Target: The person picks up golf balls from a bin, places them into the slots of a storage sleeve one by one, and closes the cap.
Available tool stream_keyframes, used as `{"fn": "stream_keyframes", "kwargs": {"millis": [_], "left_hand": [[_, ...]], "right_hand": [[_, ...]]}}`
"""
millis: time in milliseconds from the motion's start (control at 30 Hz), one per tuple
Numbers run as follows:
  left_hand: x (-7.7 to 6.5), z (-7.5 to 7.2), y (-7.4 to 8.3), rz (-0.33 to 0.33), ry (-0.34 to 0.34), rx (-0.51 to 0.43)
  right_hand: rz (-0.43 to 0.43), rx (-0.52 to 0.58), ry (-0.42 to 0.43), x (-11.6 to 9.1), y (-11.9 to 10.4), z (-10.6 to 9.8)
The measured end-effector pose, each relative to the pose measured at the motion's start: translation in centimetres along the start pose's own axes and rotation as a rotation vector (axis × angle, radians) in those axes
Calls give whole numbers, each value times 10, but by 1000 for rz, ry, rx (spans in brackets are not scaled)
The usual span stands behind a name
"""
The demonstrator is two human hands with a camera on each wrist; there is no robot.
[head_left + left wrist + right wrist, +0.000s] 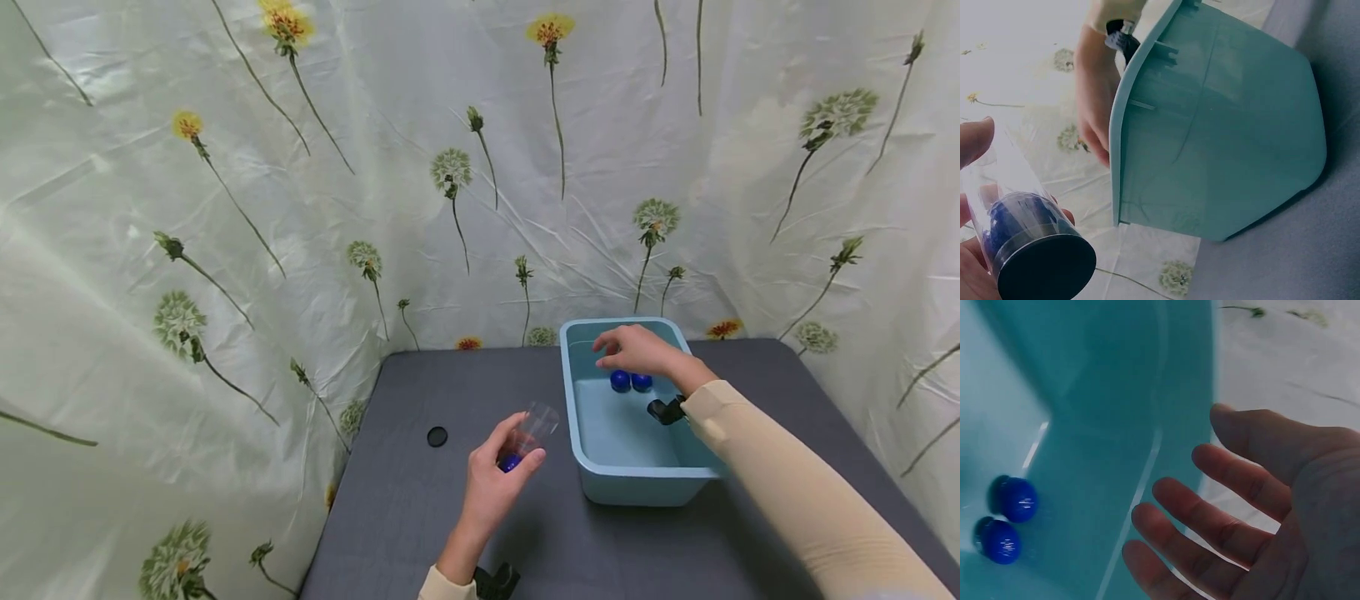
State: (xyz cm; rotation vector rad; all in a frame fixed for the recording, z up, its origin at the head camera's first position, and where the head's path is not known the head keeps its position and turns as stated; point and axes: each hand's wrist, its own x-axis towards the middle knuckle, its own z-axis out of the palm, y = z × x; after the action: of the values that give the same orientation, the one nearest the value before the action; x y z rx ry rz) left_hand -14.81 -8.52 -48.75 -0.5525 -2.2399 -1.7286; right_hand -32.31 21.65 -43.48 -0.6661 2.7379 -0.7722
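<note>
My left hand (491, 479) grips a clear plastic tube (538, 423) with a dark base, tilted above the table. Inside it, near that base, sits a blue ball (1022, 219). Over the far part of a light blue plastic bin (637, 472) hovers my right hand (636, 350), its fingers spread and relaxed with nothing in them. Two blue balls (1018, 500) lie side by side on the bin's floor, below that hand. The right wrist view shows the palm and fingertips close by the bin's wall, apart from the balls.
A black round cap (437, 436) lies on the dark grey table (405, 517), left of the left hand. The bin stands on the table's right part. A white curtain (420, 217) printed with dandelions hangs behind the table and along its sides.
</note>
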Motion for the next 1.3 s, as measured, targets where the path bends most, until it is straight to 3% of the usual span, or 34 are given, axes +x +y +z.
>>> {"fn": "stream_keyframes", "kwargs": {"millis": [67, 200, 400, 533, 633, 867, 1133, 1300], "left_hand": [[0, -1, 8, 7, -1, -11], [2, -3, 6, 29, -12, -22], [1, -4, -19, 36, -11, -11], [-2, -5, -30, 29, -23, -13], [-4, -6, -33, 29, -24, -25], [-3, -8, -34, 71, -12, -19], [-4, -9, -38, 54, -20, -22], [-6, -9, -39, 51, -13, -18]], "right_hand": [[17, -7, -30, 9, 9, 2], [52, -23, -91, 23, 23, 7], [126, -37, -146, 34, 44, 20], [225, 4, -174, 33, 60, 33], [299, 42, -172, 31, 69, 41], [328, 20, -123, 32, 85, 51], [409, 56, -234, 42, 83, 68], [338, 43, -339, 47, 62, 81]]}}
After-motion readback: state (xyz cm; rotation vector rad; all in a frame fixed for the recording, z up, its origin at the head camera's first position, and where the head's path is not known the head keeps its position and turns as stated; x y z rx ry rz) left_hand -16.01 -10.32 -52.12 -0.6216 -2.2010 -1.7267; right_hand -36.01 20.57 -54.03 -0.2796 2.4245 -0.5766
